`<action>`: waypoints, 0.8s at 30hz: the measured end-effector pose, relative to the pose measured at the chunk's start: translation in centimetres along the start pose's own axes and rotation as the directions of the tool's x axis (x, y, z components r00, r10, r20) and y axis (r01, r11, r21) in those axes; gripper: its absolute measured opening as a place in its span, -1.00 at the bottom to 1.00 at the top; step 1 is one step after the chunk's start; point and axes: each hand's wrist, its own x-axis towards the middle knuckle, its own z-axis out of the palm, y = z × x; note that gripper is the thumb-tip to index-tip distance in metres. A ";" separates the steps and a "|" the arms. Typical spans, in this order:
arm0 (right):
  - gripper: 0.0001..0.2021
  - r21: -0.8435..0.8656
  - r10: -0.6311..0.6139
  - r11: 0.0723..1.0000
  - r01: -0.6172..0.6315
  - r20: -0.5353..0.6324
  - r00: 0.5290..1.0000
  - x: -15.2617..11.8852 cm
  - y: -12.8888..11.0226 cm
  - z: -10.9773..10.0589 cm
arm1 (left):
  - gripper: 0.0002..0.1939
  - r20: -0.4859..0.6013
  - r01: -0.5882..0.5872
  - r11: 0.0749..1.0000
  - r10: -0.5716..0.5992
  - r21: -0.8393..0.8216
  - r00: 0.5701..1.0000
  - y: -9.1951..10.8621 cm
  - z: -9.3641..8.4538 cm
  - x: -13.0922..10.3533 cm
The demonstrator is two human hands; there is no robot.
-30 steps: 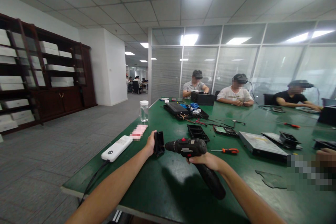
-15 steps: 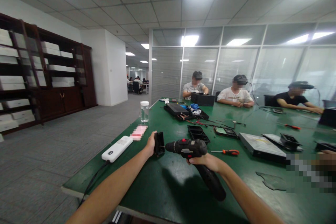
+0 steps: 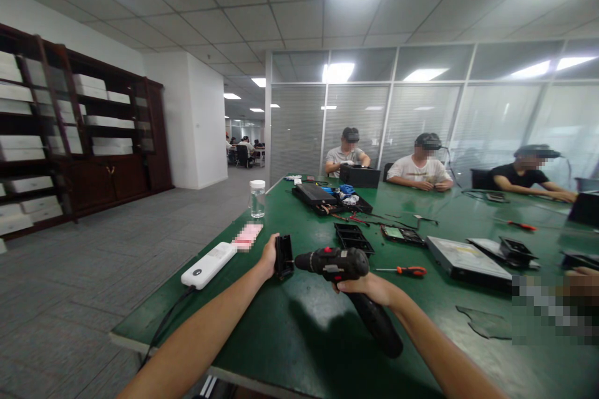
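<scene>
My left hand (image 3: pixel 270 254) grips a small black plastic frame (image 3: pixel 284 257) by its left side, holding it upright over the green table (image 3: pixel 262 336). In my right hand (image 3: pixel 365 288) is a black cordless drill (image 3: pixel 334 263) with red accents, lying level and pointing left. The drill's bit reaches the frame's right side; whether it sits in a screw is too small to tell. Behind the drill lies a black tray-like bracket (image 3: pixel 353 238). An orange-handled screwdriver (image 3: pixel 410 271) rests to the right of the drill.
A white power bank (image 3: pixel 209 265) with a cable and a clear bottle (image 3: pixel 257 201) stand along the left edge. An optical drive (image 3: pixel 468 262), a circuit board (image 3: pixel 402 235) and a thin dark plate (image 3: pixel 484 323) lie right. Several people sit across the table, near a black box (image 3: pixel 359 176).
My hands, the drill and the black frame hold almost the same position. Across the table, the black box by one person has shifted very slightly.
</scene>
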 end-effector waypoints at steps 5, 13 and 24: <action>-0.68 -0.026 0.043 0.999 -0.043 0.005 0.999 0.1 0.8 -0.2 | -0.61 0.018 -0.036 0.999 0.036 0.009 0.999 -0.1 -0.2 0.3; -0.66 -0.004 0.047 0.999 -0.047 0.004 0.999 0.1 1.1 -0.2 | -0.61 0.016 -0.053 0.998 0.053 0.025 0.998 -0.1 -0.1 0.3; -0.67 -0.049 0.011 0.999 -0.011 -0.009 1.000 0.0 0.4 -0.1 | -0.60 0.010 -0.049 0.998 0.049 0.040 0.999 -0.2 -0.1 0.3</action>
